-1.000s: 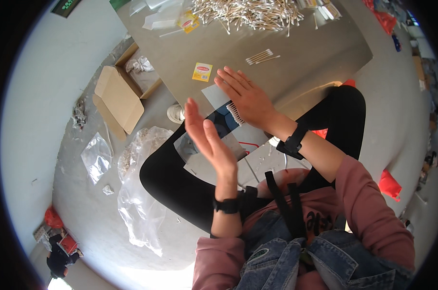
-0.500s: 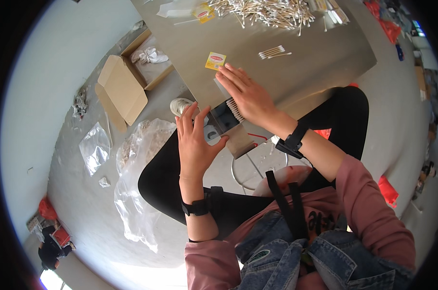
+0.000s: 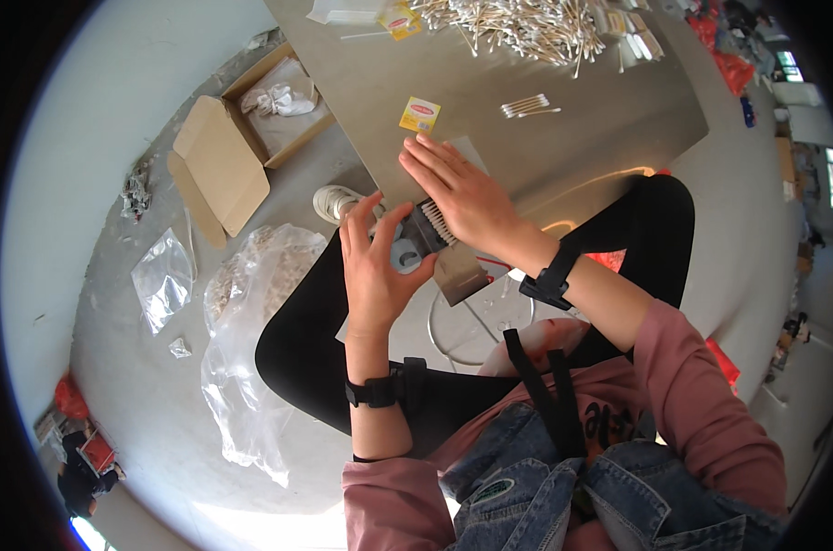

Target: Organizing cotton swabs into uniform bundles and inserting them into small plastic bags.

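Observation:
My left hand [image 3: 372, 266] curves in a C shape, thumb and forefinger at opposite edges of a small clear plastic case [image 3: 420, 241] at the table's near corner. A row of cotton swabs [image 3: 438, 223] lies side by side at the case, partly under my right hand [image 3: 472, 200]. That hand is flat with its fingers stretched out together, palm down over the swabs. Just beyond its fingertips lies a yellow and white printed card [image 3: 420, 115]. A few loose swabs [image 3: 529, 106] rest farther right on the table.
The metal table [image 3: 609, 119] bears a big heap of cotton swabs [image 3: 517, 26] at the back, with filled packs [image 3: 639, 37] beside it. Left on the floor are an opened cardboard box [image 3: 222, 170], a clear bag of swabs [image 3: 251, 285] and a flat clear bag [image 3: 164, 280].
My right hand has shifted slightly left and nearer over the swabs. The left hand keeps its curved shape at the case. The whole view has moved a little.

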`<state>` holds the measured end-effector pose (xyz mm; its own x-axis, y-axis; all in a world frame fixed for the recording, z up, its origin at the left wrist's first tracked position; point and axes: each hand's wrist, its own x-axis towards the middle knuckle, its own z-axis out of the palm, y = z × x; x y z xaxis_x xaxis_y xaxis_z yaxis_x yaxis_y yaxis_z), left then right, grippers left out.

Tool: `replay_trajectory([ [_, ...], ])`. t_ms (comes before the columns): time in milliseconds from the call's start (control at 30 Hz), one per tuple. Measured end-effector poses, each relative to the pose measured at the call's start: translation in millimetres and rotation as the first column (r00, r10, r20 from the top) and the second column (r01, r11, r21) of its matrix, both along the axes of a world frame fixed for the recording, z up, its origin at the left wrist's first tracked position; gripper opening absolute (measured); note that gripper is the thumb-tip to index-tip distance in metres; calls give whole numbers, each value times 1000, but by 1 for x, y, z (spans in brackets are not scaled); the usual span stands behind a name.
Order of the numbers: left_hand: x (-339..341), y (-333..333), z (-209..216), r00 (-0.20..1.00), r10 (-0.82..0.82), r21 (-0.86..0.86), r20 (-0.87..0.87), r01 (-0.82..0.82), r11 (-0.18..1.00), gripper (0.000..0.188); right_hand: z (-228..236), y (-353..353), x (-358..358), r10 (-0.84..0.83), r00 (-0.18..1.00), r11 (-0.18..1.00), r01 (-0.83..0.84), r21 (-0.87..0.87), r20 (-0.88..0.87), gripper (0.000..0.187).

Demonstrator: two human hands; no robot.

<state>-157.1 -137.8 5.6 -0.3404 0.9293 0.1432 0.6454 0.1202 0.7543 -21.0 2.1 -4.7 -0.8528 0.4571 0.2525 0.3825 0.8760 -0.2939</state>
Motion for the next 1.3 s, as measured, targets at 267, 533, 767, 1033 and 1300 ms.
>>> replay_trajectory([
  [267,0,1,-3,1000,9,30,26,-9,1000,69,1,-9,-7,17,1000,999,-17,-36,14,50],
  [533,-3,-4,-4,998,-13,15,64,12,1000,71,-1,-14,-21,37,999,998,-38,-54,-23,50],
  [767,-2,-5,-6,997,-38,27,74,36,999,71,-3,-6,-24,65,997,998,-65,-11,-42,48],
  [1033,-4,-5,-8,997,-35,50,75,31,998,70,-6,-1,-30,107,992,994,-106,10,-65,46],
  [1300,4,-4,-3,1000,24,44,15,-24,999,68,-2,2,-28,121,991,992,-122,-11,-57,49],
])
